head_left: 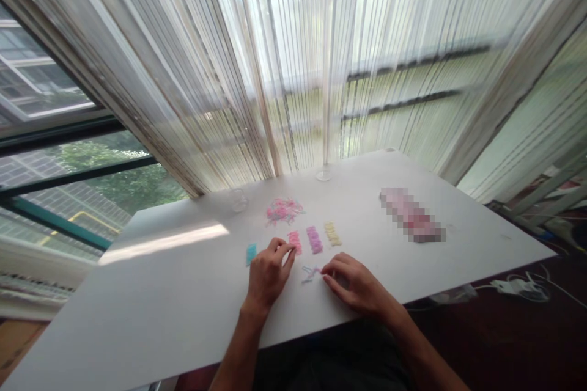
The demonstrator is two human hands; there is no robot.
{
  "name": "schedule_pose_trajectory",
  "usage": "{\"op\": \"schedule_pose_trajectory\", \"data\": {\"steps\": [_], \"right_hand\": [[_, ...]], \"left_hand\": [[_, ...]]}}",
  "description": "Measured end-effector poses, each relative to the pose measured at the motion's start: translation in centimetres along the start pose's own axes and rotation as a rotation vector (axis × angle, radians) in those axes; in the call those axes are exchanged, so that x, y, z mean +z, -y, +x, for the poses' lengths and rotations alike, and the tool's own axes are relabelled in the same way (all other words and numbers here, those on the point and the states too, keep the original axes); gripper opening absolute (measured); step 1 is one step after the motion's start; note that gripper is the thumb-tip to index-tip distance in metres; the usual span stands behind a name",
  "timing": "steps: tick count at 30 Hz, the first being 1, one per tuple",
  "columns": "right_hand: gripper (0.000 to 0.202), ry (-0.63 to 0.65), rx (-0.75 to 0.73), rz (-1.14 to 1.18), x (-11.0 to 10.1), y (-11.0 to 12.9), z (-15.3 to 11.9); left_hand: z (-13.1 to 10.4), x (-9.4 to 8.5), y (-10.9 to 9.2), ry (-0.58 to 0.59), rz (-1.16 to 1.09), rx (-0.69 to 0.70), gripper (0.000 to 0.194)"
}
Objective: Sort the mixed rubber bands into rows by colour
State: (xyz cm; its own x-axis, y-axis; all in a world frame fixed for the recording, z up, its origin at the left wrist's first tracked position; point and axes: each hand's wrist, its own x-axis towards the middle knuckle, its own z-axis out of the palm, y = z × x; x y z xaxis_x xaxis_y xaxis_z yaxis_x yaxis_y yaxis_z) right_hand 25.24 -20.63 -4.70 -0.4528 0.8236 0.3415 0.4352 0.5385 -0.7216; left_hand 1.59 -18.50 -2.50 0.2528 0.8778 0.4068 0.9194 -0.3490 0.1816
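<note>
My left hand [270, 269] is over the table with thumb and forefinger pinched together at the lower edge of a row of small pink pieces [294, 241]; anything between the fingertips is too small to make out. Curled fingers of my right hand [351, 281] pinch at the right end of a little loose group of grey-blue and pinkish pieces [310, 274]. Other rows lie sorted by colour: teal pieces [251, 254], purple pieces [314, 239] and yellow pieces [332, 234]. Behind them spreads a mixed pile of thin pink and bluish pieces [283, 211].
A blurred-out pinkish pack [411, 215] lies on the white table [183, 311] to the right. Two clear round objects, one a disc [323, 176], sit near the back edge. String curtains [293, 61] hang behind; a white power strip [513, 286] is below right.
</note>
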Motion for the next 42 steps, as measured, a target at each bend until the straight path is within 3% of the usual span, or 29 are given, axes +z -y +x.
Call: {"op": "schedule_pose_trajectory", "data": {"steps": [3, 7, 11, 19, 30, 42], "right_hand": [[0.012, 0.005, 0.002, -0.004, -0.1, 0.1, 0.1], [0.012, 0.011, 0.002, -0.006, -0.1, 0.1, 0.1], [0.012, 0.004, 0.006, -0.012, -0.1, 0.1, 0.1], [0.013, 0.003, -0.003, -0.013, -0.1, 0.1, 0.1], [0.012, 0.006, 0.003, -0.007, 0.0, -0.1, -0.1], [0.013, 0.006, 0.001, -0.017, -0.1, 0.1, 0.1]], "left_hand": [[-0.7, -1.6, 1.6, -0.037, -0.028, -0.114, 0.015], [-1.4, -2.6, 3.3, 0.104, 0.020, -0.149, 0.013], [-1.8, -2.2, 3.3, 0.198, 0.017, -0.148, 0.017], [-4.0, -2.6, 4.6, 0.067, -0.030, -0.284, 0.026], [-2.7, -2.6, 3.1, 0.264, 0.151, -0.332, 0.020], [-2.9, -2.7, 3.5, 0.232, 0.172, -0.257, 0.019]]}}
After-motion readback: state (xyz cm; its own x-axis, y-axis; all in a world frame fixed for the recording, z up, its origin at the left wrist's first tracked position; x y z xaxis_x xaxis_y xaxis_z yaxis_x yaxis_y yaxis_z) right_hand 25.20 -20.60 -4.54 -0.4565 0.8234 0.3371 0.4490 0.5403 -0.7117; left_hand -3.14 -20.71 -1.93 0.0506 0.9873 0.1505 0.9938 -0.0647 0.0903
